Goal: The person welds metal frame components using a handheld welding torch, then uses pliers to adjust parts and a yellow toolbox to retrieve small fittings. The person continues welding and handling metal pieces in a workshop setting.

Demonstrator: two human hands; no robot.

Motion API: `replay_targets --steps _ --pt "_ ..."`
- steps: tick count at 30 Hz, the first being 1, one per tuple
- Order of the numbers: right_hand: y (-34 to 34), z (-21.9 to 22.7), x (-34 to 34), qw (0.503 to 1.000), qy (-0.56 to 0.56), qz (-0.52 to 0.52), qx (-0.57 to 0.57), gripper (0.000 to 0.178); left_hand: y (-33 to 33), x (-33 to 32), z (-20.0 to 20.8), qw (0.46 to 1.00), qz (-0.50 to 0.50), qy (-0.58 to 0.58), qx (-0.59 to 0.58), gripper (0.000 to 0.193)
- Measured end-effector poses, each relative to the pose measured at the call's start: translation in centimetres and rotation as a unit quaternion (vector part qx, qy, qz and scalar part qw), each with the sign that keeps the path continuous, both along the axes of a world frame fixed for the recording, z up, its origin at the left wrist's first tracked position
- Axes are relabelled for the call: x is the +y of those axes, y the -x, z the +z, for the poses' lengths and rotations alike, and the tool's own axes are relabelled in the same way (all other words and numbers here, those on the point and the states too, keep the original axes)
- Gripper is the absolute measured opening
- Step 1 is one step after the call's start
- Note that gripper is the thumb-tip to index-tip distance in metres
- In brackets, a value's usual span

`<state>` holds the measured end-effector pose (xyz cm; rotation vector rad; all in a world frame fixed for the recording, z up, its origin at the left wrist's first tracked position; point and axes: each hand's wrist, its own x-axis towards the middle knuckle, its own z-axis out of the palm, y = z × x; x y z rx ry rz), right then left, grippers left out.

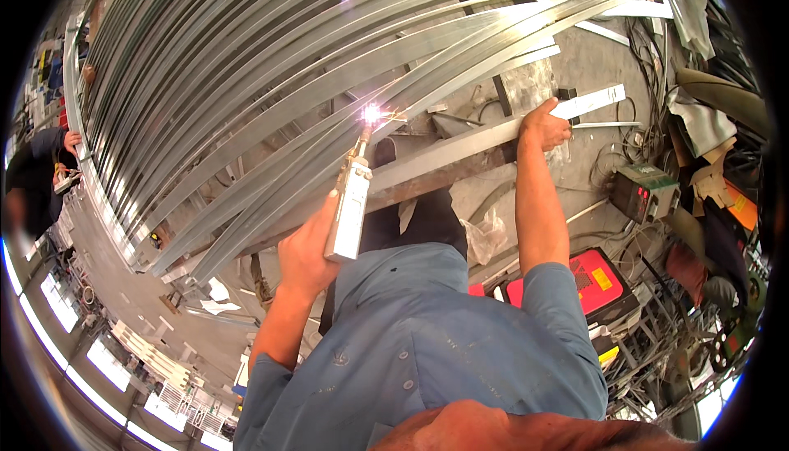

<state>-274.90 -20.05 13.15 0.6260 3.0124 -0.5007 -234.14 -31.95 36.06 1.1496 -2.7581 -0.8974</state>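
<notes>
**Holding one sparking torch [352, 214] and one metal tube [452, 153]: two hands, both occupied**

Places given relative to the torch.

Co-worker [34, 159]: one, far left of the torch; two hands visible, one resting on the edge of a pale metal frame [97, 196].

Long metal bars [329, 93]: many, overlapping, too close-set for a sure count; spread above the torch and to its upper left, mostly side by side, several crossing at a slant.

Left hand [311, 245]: one, at the torch's lower end, fingers wrapped around its white handle.

Bright spark [372, 114]: one, at the torch's upper tip, among the bars; contact cannot be told through the glare.

Clear plastic bag [486, 235]: one, right of the torch, crumpled.

Tube: one, extending from beside the torch to its upper right.

Right hand [544, 126]: one, well right of the torch and higher, clamped on the tube towards its far end.

Red-topped machine [606, 277]: one, lower right of the torch, yellow label on top.

Green box [645, 190]: one, farther right of the torch, red lights on its panel.
</notes>
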Motion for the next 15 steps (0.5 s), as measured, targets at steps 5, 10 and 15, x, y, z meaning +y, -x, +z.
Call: replay_targets --steps 5,10,15 --pt "-0.02 -0.4 0.04 1.0 -0.012 0.005 0.01 0.078 0.23 -0.38 -0.3 1.0 -0.013 0.015 0.002 0.072" --pt "0.1 -0.91 0.26 1.0 -0.015 0.008 0.023 0.078 0.49 -0.58 -0.37 1.0 -0.016 0.009 -0.001 0.072" --pt "0.25 -1.15 0.22 0.999 -0.032 0.008 0.006 0.076 0.94 -0.83 0.07 1.0 -0.006 0.001 -0.017 0.071"
